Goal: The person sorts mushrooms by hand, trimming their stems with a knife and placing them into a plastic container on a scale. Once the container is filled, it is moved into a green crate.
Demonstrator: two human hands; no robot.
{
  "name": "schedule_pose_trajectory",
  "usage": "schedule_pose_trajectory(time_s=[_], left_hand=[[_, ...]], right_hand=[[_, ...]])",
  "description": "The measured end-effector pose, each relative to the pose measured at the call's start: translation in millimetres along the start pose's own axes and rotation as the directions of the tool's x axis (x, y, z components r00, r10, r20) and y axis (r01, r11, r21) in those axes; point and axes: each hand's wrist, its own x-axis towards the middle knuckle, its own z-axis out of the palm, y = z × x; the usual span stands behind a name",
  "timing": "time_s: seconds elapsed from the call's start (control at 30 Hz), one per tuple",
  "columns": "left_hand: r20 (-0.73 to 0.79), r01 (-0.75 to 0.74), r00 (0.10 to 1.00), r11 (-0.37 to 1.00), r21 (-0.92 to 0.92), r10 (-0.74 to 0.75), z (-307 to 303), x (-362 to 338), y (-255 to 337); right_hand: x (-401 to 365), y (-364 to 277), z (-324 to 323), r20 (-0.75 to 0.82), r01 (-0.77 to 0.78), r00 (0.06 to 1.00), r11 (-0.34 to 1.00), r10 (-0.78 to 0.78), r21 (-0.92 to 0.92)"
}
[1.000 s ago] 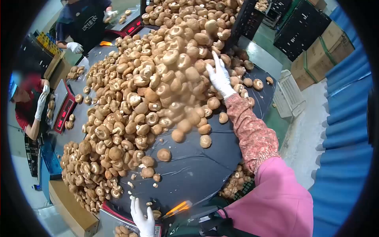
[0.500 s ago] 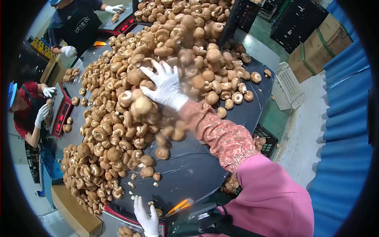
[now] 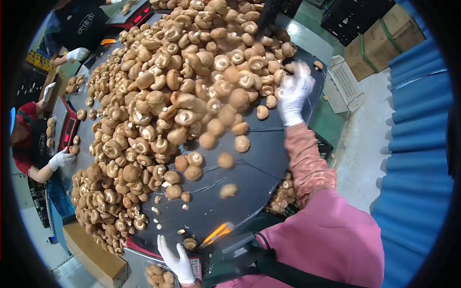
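Note:
A large heap of brown shiitake mushrooms covers the dark table. My right hand, in a white glove, is at the right edge of the heap beside a few stray mushrooms; motion smears its fingers. At the bottom, my gloved left hand has its fingers stretched apart at the edge of a red scale. Close by it lie a single mushroom and an orange-handled knife. A few mushrooms blur as they roll over the table's middle.
Two co-workers in white gloves stand on the left, with red scales by them. On the right are a white plastic basket, brown cartons and a blue curtain. A crate of mushrooms sits below the table edge.
My right hand has swept from the heap's middle to its right edge. Mushrooms have tumbled down toward me. My left hand stays near the scale.

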Motion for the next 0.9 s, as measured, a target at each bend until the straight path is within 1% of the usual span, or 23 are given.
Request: schedule_pose_trajectory(time_s=[0.03,0.07,0.1,0.17,0.2,0.23,0.27,0.3,0.37,0.47,0.57,0.6,0.63,0.7,0.73,0.77,0.8,0.83,0.87,0.9], left_hand=[[0.010,-0.003,1.000,1.000,-0.012,0.003,3.1,0.7,-1.4],[0.025,-0.007,1.000,1.000,-0.022,0.008,7.3,1.4,-2.4],[0.042,-0.013,0.999,0.999,-0.029,0.014,11.7,2.4,-2.7],[0.094,-0.053,0.994,0.995,-0.086,0.061,22.4,15.6,11.6],[0.116,-0.110,0.985,0.986,-0.124,0.124,28.1,23.3,24.7],[0.133,-0.160,0.974,0.974,-0.161,0.182,35.4,31.0,39.5],[0.176,-0.216,0.954,0.964,-0.154,0.242,41.1,39.4,55.1],[0.223,-0.267,0.929,0.952,-0.147,0.295,45.9,46.5,68.2],[0.236,-0.305,0.911,0.938,-0.163,0.337,55.9,50.4,79.1],[0.249,-0.286,0.917,0.949,-0.132,0.311,57.2,46.5,76.8],[0.222,-0.247,0.936,0.959,-0.140,0.273,57.7,41.6,56.2],[0.200,-0.232,0.945,0.962,-0.141,0.257,56.8,39.7,51.8],[0.180,-0.215,0.954,0.966,-0.143,0.239,55.7,37.6,49.1],[0.161,-0.202,0.960,0.966,-0.160,0.227,53.0,38.1,50.8],[0.164,-0.191,0.962,0.966,-0.172,0.220,53.3,39.6,52.3],[0.167,-0.180,0.963,0.967,-0.182,0.211,53.2,41.3,53.9],[0.177,-0.182,0.960,0.962,-0.203,0.219,53.2,42.4,57.6],[0.181,-0.198,0.956,0.963,-0.185,0.231,54.6,43.5,57.8],[0.189,-0.209,0.952,0.963,-0.167,0.240,56.3,43.0,57.6],[0.200,-0.221,0.948,0.964,-0.149,0.249,57.3,42.3,57.1]], right_hand=[[-4.0,68.9,3.1,-0.056,-0.224,0.972,0.972,0.229,0.074],[-21.0,129.4,10.2,-0.036,-0.362,0.929,0.926,0.367,0.111],[-35.1,168.4,13.0,-0.014,-0.494,0.865,0.857,0.501,0.146],[-52.8,175.9,18.2,0.171,-0.509,0.860,0.831,0.481,0.223],[-65.8,161.8,24.6,0.171,-0.359,0.928,0.914,0.330,0.189],[-76.4,139.9,30.6,0.197,-0.307,0.932,0.952,0.303,-0.010],[-83.4,114.0,32.3,0.239,-0.305,0.922,0.952,0.306,-0.042],[-90.8,90.8,32.7,0.204,-0.339,0.925,0.939,0.320,0.063],[-108.5,51.9,35.7,0.019,-0.322,0.946,0.934,0.323,0.155],[-128.9,7.4,28.8,-0.027,-0.293,0.953,0.944,0.300,0.154],[-125.9,-0.5,22.2,0.154,-0.464,0.884,0.789,0.441,0.404],[-122.6,4.2,20.6,0.155,-0.475,0.877,0.777,0.454,0.414],[-114.5,3.9,13.0,0.187,-0.492,0.865,0.716,0.466,0.495],[-105.2,6.9,0.4,0.211,-0.451,0.893,0.802,0.398,0.392],[-103.4,1.6,-5.7,0.273,-0.479,0.878,0.741,0.395,0.471],[-102.1,-5.8,-13.9,0.311,-0.440,0.893,0.775,0.325,0.453],[-105.9,-10.9,-17.5,0.387,-0.395,0.894,0.803,0.225,0.446],[-111.0,-16.1,-22.4,0.460,-0.349,0.879,0.826,0.124,0.443],[-113.5,-34.3,-32.9,0.508,-0.335,0.857,0.838,0.082,0.430],[-118.8,-48.3,-45.0,0.609,-0.402,0.786,0.836,0.107,0.372]])
